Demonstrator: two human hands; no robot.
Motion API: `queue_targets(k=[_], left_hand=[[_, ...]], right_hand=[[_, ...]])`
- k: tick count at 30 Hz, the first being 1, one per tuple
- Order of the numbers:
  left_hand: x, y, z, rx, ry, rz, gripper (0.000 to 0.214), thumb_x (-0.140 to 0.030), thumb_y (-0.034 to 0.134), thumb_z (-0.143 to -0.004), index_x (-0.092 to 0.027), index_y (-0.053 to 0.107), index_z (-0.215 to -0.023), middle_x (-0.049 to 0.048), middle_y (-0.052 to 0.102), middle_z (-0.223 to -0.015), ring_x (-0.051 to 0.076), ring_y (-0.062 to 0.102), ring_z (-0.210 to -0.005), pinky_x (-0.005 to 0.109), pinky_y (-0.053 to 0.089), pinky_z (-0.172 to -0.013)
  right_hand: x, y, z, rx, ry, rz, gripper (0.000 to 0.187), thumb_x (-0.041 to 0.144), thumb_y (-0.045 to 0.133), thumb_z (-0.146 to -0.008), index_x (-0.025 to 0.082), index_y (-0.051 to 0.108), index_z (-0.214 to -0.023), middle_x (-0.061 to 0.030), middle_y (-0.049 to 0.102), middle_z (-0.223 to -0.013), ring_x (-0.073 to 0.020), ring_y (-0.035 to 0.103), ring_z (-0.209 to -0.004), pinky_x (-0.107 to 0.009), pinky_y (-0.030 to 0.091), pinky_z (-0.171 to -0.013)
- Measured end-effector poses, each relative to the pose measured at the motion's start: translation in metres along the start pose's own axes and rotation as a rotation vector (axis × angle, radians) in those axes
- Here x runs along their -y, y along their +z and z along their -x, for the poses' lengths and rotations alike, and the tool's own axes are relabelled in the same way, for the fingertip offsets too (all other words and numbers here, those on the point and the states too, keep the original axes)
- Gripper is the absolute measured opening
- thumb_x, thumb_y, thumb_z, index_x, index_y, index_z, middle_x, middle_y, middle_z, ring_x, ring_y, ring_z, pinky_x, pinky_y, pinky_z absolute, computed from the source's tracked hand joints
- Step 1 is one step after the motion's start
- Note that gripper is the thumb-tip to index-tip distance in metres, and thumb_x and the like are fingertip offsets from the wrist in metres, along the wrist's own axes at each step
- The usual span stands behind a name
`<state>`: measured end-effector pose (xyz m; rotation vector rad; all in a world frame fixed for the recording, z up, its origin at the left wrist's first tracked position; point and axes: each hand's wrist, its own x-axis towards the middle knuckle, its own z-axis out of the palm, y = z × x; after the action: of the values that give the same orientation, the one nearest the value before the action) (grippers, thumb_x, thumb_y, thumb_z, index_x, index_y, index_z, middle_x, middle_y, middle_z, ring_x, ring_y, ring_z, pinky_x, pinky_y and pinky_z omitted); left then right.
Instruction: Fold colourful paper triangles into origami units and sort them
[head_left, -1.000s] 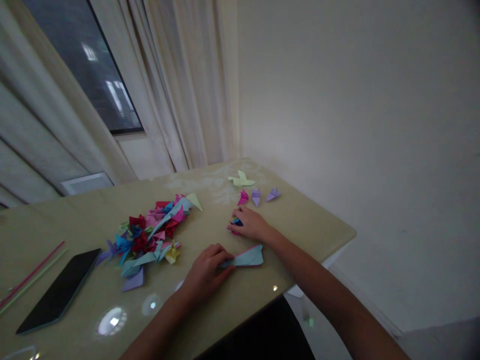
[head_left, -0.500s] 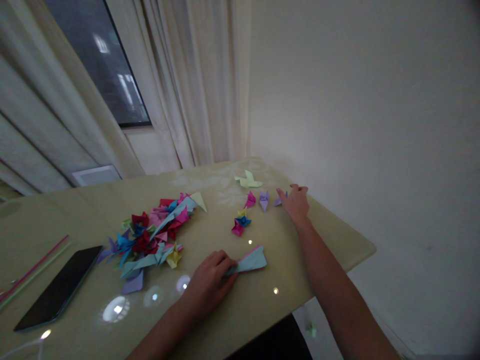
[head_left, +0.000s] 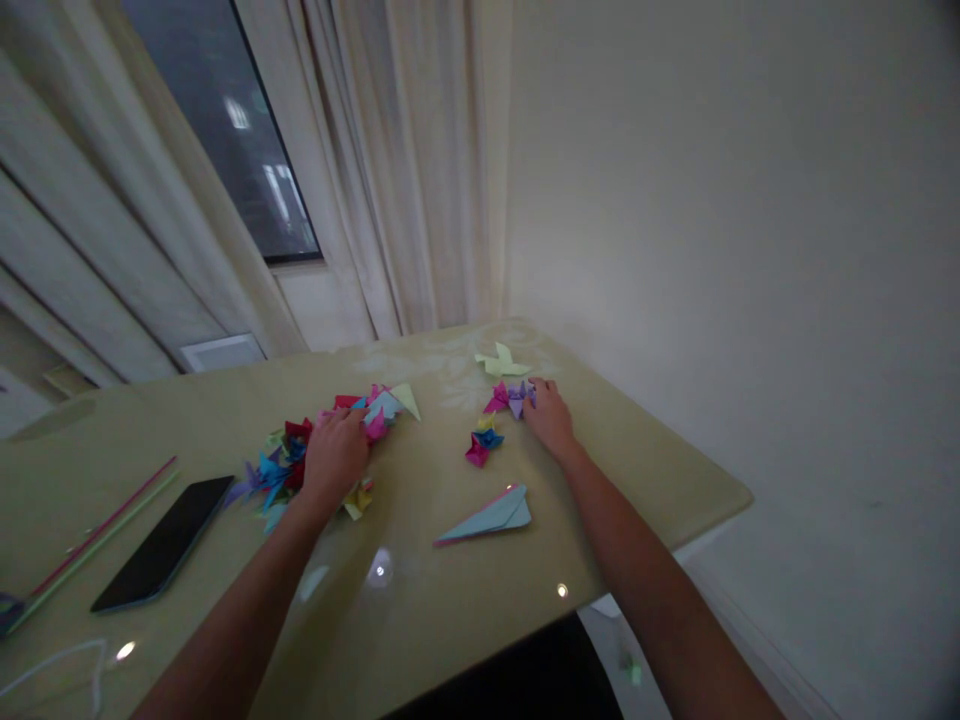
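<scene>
So these little folded paper bits are going to be next to weightless, I'd say, and the real worry is crushing them rather than dropping them. The creased bodies should have some spring, but the thin points and flaps look like they'd bend at the slightest squeeze, so I'd pinch low on the thick folded middle with fingertips and leave the tips alone. The desk (head_left: 645, 445) is glossy enough to mirror the lights, so a nudged piece would probably just skate off. As for the hands: the left hand (head_left: 337, 455) is palm down over the heap of folded paper (head_left: 274, 478), fingers loosely bent onto it, and I can't tell if it's got hold of anything. The right hand (head_left: 550, 420) is half curled with its fingertips at the purple pieces (head_left: 516, 400), but whether it's pinching or only touching is hidden from here. Looks-wise, the purple ones are small, pointy and crisply creased, sitting toward the far right part of the desk next to a magenta piece (head_left: 496, 398), with a pale green piece (head_left: 502, 361) lying behind them. The heap on the left is a jumble of red, pink, blue and purple, all angles and overlapping, while a long pale blue wedge (head_left: 491, 515) with pinkish edges lies flat by itself nearer the wearer, tapering to a point on the left
</scene>
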<state>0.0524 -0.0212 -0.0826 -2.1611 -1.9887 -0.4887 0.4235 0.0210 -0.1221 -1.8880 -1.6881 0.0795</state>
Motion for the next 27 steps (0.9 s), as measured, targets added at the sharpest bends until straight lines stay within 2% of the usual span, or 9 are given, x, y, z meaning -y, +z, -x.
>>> queue_targets(k=[3, 6, 13, 17, 19, 21, 23, 25, 27], left_hand=[[0.014, 0.006, -0.028, 0.115, -0.098, -0.067, 0.043, -0.024, 0.042, -0.098, -0.016, 0.073, -0.126, 0.0192, 0.076, -0.121, 0.036, 0.069, -0.114, 0.046, 0.050, -0.100], [0.020, 0.013, -0.042, 0.149, -0.116, -0.041, 0.034, -0.032, 0.056, -0.092, -0.021, 0.077, -0.115, 0.0146, 0.079, -0.116, 0.035, 0.070, -0.110, 0.042, 0.053, -0.093], [0.030, 0.016, -0.053, 0.192, -0.075, 0.054, 0.037, -0.044, 0.059, -0.090, -0.021, 0.080, -0.110, 0.0175, 0.077, -0.120, 0.039, 0.069, -0.114, 0.049, 0.052, -0.096], [0.032, 0.020, -0.055, 0.298, 0.009, 0.166, 0.024, -0.043, 0.068, -0.081, -0.028, 0.083, -0.093, 0.0046, 0.083, -0.103, 0.029, 0.073, -0.104, 0.037, 0.051, -0.099], [0.032, 0.020, -0.053, 0.316, 0.016, 0.194, 0.019, -0.040, 0.070, -0.076, -0.027, 0.081, -0.086, 0.0033, 0.083, -0.096, 0.028, 0.074, -0.099, 0.035, 0.051, -0.096], [0.030, 0.019, -0.051, 0.299, -0.012, 0.194, 0.020, -0.040, 0.070, -0.076, -0.024, 0.078, -0.085, 0.0058, 0.082, -0.093, 0.030, 0.073, -0.096, 0.037, 0.052, -0.093], [0.026, 0.014, -0.050, 0.252, -0.054, 0.181, 0.027, -0.043, 0.062, -0.083, -0.022, 0.076, -0.094, 0.0089, 0.080, -0.099, 0.032, 0.072, -0.100, 0.040, 0.051, -0.091], [0.018, 0.005, -0.049, 0.137, -0.102, 0.200, 0.034, -0.046, 0.052, -0.092, -0.022, 0.070, -0.108, 0.0105, 0.078, -0.109, 0.032, 0.070, -0.105, 0.041, 0.050, -0.091], [0.006, -0.005, -0.045, -0.004, -0.115, 0.276, 0.035, -0.046, 0.045, -0.097, -0.022, 0.062, -0.115, 0.0099, 0.076, -0.106, 0.030, 0.070, -0.100, 0.040, 0.051, -0.088]], right_hand=[[0.006, -0.006, 0.006, -0.077, -0.020, -0.017, 0.044, 0.021, 0.053, -0.099, 0.019, 0.057, -0.143, -0.0150, 0.054, -0.141, -0.0268, 0.069, -0.104, -0.035, 0.055, -0.081], [0.010, -0.009, 0.008, -0.153, -0.054, -0.062, 0.043, 0.021, 0.053, -0.099, 0.019, 0.059, -0.141, -0.0148, 0.052, -0.141, -0.0262, 0.069, -0.103, -0.036, 0.057, -0.079], [0.022, -0.003, 0.011, -0.217, -0.195, -0.250, 0.038, 0.024, 0.052, -0.099, 0.019, 0.063, -0.135, -0.0143, 0.054, -0.135, -0.0252, 0.066, -0.105, -0.036, 0.060, -0.083], [0.028, 0.000, 0.015, -0.238, -0.263, -0.308, 0.037, 0.022, 0.050, -0.099, 0.019, 0.064, -0.133, -0.0145, 0.055, -0.133, -0.0251, 0.066, -0.105, -0.037, 0.060, -0.085], [0.030, 0.001, 0.016, -0.250, -0.286, -0.318, 0.037, 0.021, 0.051, -0.098, 0.019, 0.065, -0.133, -0.0148, 0.055, -0.133, -0.0254, 0.066, -0.104, -0.037, 0.060, -0.085], [0.030, 0.002, 0.016, -0.266, -0.300, -0.328, 0.036, 0.020, 0.053, -0.098, 0.019, 0.066, -0.131, -0.0150, 0.056, -0.132, -0.0257, 0.066, -0.102, -0.038, 0.061, -0.084], [0.030, 0.002, 0.016, -0.285, -0.316, -0.349, 0.034, 0.020, 0.053, -0.098, 0.020, 0.066, -0.130, -0.0148, 0.056, -0.131, -0.0257, 0.066, -0.102, -0.039, 0.061, -0.086], [0.031, 0.002, 0.016, -0.304, -0.344, -0.387, 0.033, 0.021, 0.054, -0.099, 0.020, 0.066, -0.129, -0.0146, 0.057, -0.129, -0.0263, 0.066, -0.105, -0.040, 0.060, -0.090], [0.032, 0.002, 0.016, -0.315, -0.374, -0.444, 0.031, 0.022, 0.054, -0.100, 0.019, 0.066, -0.129, -0.0145, 0.058, -0.127, -0.0266, 0.065, -0.109, -0.041, 0.058, -0.094]])
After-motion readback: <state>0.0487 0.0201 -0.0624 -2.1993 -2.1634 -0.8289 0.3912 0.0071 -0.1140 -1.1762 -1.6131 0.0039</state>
